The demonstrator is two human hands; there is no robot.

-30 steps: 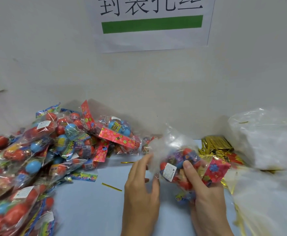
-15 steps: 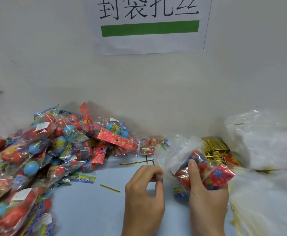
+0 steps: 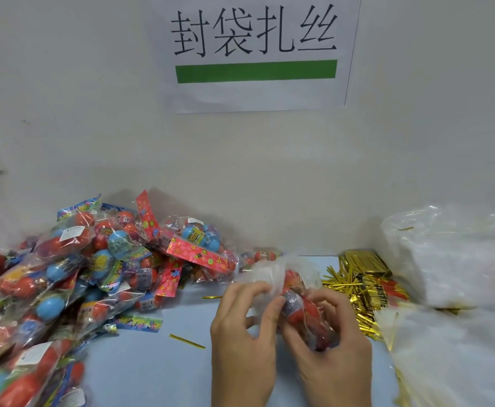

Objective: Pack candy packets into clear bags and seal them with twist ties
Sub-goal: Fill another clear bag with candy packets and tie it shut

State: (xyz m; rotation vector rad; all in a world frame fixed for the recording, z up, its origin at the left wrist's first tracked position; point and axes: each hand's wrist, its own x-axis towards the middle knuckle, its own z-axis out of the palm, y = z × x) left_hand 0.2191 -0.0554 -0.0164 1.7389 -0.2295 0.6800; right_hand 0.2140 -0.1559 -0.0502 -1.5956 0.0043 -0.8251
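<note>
Gathering the loose mouth of the clear bag [image 3: 272,271] with the left hand [image 3: 240,333], fingers pinched on the film; steadying the candy packet [image 3: 299,306] inside with the right hand [image 3: 328,345], fingers curled round the filled body. Held together just above the blue table [image 3: 152,371], probably to form a neck for tying. No tie visible in either hand. Loose twist tie [image 3: 186,341] lying left of the bag, within easy reach; gold tie heap [image 3: 358,286] just right of it. Unpacked candy pile [image 3: 78,274] well left of the bag. Stack of empty bags [image 3: 446,259] beyond the tie heap. Wall sign [image 3: 255,51] above.
</note>
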